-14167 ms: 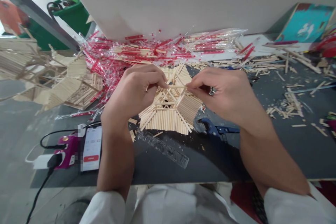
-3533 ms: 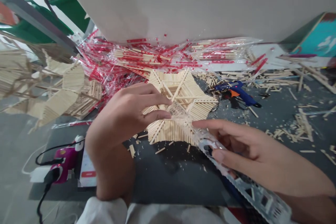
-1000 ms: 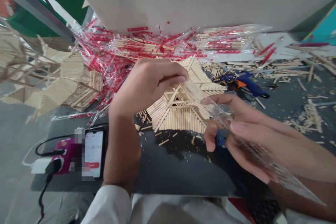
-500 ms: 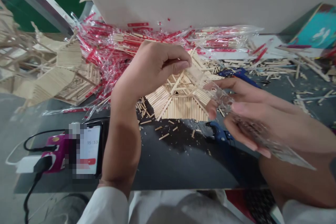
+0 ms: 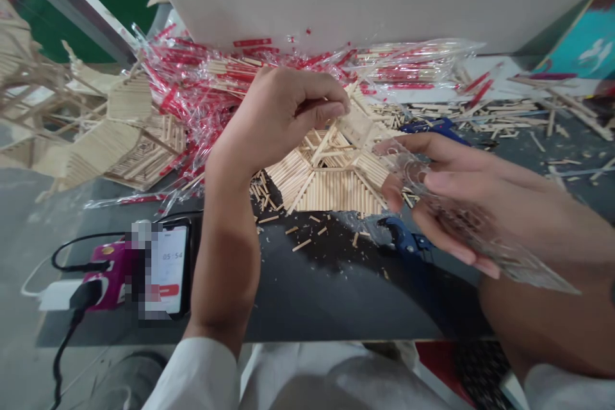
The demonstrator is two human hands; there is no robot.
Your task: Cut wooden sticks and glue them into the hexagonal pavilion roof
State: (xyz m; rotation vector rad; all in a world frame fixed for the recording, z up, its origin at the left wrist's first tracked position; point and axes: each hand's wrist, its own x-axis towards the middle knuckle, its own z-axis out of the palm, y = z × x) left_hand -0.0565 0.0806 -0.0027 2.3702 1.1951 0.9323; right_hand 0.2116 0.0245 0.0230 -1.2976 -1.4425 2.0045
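A model of pale wooden sticks (image 5: 331, 192), with sloping panels of sticks laid side by side, rests on the dark table in front of me. My left hand (image 5: 293, 106) is over its upper left part, thumb and index finger pinched together by the top. What lies in that pinch is too small to make out. My right hand (image 5: 461, 195) grips a crumpled clear plastic packet (image 5: 475, 224) with round transparent shapes in it. The packet's front end and the right fingertips are close against the model's right side.
Red-and-clear wrapped sticks (image 5: 192, 90) lie heaped along the wall. Larger stick structures (image 5: 96, 134) stand at left. A phone (image 5: 166, 269) and a magenta plug adapter (image 5: 108, 275) sit front left. Blue tools (image 5: 408, 237) and loose stick offcuts (image 5: 485, 118) lie around the model.
Both hands hold nearly the same pose at the model, with the packet still in the right one. The view has shifted slightly, and the phone's digits have changed.
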